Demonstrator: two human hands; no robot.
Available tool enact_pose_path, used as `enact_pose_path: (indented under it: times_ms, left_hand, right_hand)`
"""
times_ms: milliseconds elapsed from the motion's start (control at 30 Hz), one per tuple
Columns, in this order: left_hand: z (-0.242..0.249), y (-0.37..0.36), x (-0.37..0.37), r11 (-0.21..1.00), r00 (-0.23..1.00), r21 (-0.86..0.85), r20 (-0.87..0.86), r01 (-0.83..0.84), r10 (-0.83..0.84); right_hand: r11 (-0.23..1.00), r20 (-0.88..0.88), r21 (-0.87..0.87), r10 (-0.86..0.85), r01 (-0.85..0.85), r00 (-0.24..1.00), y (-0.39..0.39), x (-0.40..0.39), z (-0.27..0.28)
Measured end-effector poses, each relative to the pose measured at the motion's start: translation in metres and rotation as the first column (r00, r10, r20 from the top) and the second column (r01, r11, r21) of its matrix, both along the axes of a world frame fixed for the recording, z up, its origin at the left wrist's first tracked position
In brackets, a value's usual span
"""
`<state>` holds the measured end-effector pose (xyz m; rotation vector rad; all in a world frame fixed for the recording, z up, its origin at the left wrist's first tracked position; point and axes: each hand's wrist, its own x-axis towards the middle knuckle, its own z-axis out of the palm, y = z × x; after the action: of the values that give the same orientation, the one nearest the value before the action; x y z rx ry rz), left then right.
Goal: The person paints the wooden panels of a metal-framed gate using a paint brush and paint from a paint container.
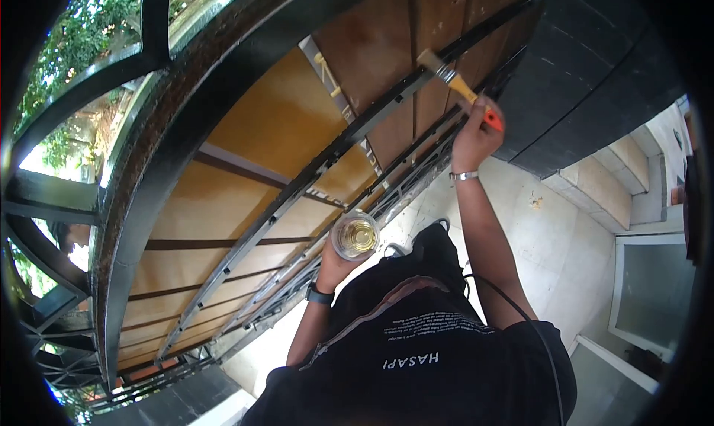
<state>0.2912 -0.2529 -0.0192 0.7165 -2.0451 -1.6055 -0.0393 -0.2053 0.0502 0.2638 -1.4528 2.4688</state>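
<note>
My right hand (476,136) is closed round the handle of a paintbrush (460,85), which has a yellow and orange-red handle. Its bristles are at a black metal bar in front of the brown wooden boards (364,46). Lower down, my left hand (338,258) holds a clear plastic cup (356,235) with a yellowish liquid in it. Beyond the cup, glossy yellow-brown panels (279,113) sit behind the black bars. A strip with yellowish marks runs between the yellow panel and the brown boards.
A curved black metal frame (141,151) arches on the left, with foliage behind it. Dark panels (587,61) stand at the upper right, above pale steps (591,188). A white-framed glass panel (651,292) is at the right. A black cable (520,311) hangs across my shirt.
</note>
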Motion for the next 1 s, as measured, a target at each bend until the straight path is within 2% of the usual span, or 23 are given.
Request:
enact_pose_path:
  times_ms: [67, 133, 167, 233, 267, 333, 367, 400, 467, 600, 667, 733, 800, 867, 933, 1000]
  left_hand:
    - [-0.012, 0.002, 0.008, 1.000, 0.999, 0.002, 0.045, -0.013, 0.013]
    - [-0.018, 0.007, 0.012, 0.999, 0.999, 0.031, 0.000, -0.043, 0.043]
    - [-0.021, 0.008, 0.014, 0.998, 0.999, 0.050, 0.000, -0.041, 0.041]
    - [-0.025, 0.013, 0.022, 0.996, 0.999, 0.075, 0.004, -0.053, 0.053]
    - [-0.026, 0.016, 0.024, 0.991, 0.998, 0.115, -0.008, -0.061, 0.063]
    - [-0.028, 0.015, 0.022, 0.985, 0.995, 0.152, -0.039, -0.085, 0.092]
    - [-0.030, 0.018, 0.027, 0.987, 0.996, 0.136, -0.026, -0.080, 0.084]
    - [-0.031, 0.021, 0.029, 0.990, 0.997, 0.118, -0.016, -0.077, 0.079]
    - [-0.027, 0.027, 0.026, 0.983, 0.995, 0.164, -0.039, -0.084, 0.091]
    - [-0.034, 0.044, 0.021, 0.986, 0.993, 0.136, -0.060, -0.097, 0.106]
    - [-0.033, 0.047, 0.012, 0.998, 0.999, 0.052, 0.033, -0.020, 0.018]
    - [-0.025, 0.051, -0.002, 0.998, 1.000, 0.064, 0.002, 0.010, -0.010]
    - [-0.010, 0.056, -0.021, 0.984, 0.997, -0.161, 0.018, 0.079, -0.078]
    - [-0.007, 0.060, -0.038, 0.976, 0.995, -0.197, 0.067, 0.091, -0.080]
    - [0.008, 0.071, -0.060, 0.950, 0.990, -0.277, 0.045, 0.144, -0.137]
    - [0.022, 0.084, -0.078, 0.950, 0.987, -0.270, 0.077, 0.156, -0.140]
  right_hand:
    - [1.000, -0.034, 0.018, -0.018, 0.018, 0.999, -0.004, 0.000, 0.022]
    - [0.998, -0.290, 0.063, 0.040, -0.022, 0.956, -0.011, 0.005, 0.049]
    - [0.997, -0.286, 0.066, 0.044, -0.026, 0.957, -0.011, 0.010, 0.063]
    - [0.979, -0.317, -0.088, 0.145, -0.182, 0.937, -0.011, 0.019, 0.081]
    - [0.978, -0.318, -0.084, 0.156, -0.192, 0.935, -0.010, 0.020, 0.077]
    - [0.995, -0.392, 0.067, 0.098, -0.078, 0.915, -0.010, 0.020, 0.078]
    - [0.981, -0.288, 0.057, 0.194, -0.185, 0.938, -0.006, 0.026, 0.077]
    - [0.976, -0.294, 0.066, 0.219, -0.209, 0.930, -0.005, 0.027, 0.073]
    - [0.973, -0.141, 0.062, 0.229, -0.222, 0.963, 0.002, 0.018, 0.057]
    - [0.957, -0.103, 0.111, 0.280, -0.268, 0.954, 0.021, 0.020, 0.055]
    - [0.949, -0.105, 0.088, 0.312, -0.304, 0.944, 0.034, 0.019, 0.051]
    - [0.939, -0.104, 0.058, 0.343, -0.339, 0.933, 0.053, 0.015, 0.046]
    - [0.922, -0.051, 0.031, 0.386, -0.385, 0.921, 0.076, 0.010, 0.039]
    - [0.899, -0.025, -0.007, 0.437, -0.437, 0.899, 0.110, 0.002, 0.029]
    - [0.899, 0.098, 0.030, 0.432, -0.436, 0.897, 0.154, -0.012, 0.007]
    - [0.889, 0.203, 0.121, 0.413, -0.442, 0.888, 0.210, -0.027, -0.016]
